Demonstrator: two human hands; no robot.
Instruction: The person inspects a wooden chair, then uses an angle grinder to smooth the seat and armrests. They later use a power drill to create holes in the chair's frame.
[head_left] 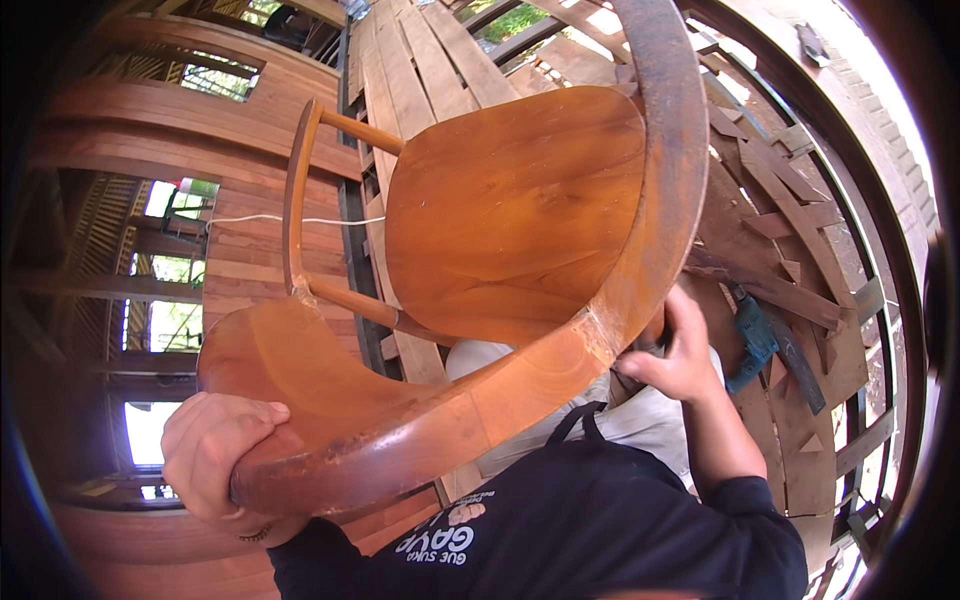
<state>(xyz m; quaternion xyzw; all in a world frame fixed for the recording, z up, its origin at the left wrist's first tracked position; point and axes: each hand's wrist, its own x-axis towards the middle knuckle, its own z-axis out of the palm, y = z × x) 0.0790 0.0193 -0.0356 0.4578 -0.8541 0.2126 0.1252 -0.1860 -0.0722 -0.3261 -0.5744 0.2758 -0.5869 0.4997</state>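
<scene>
Head view, hands (208,450) (685,350) at chair rim (530,385), wood scraps (785,200) crowding right

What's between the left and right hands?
In the head view, a curved, glossy brown wooden chair rail spans between the bare left hand and bare right hand.

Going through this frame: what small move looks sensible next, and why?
Perhaps moving the right hand slightly to feel the pale, rough-looking patch on the curved rail of the wooden chair: that patch is close to this hand and stands out, while the left hand grips the rail's end.
</scene>
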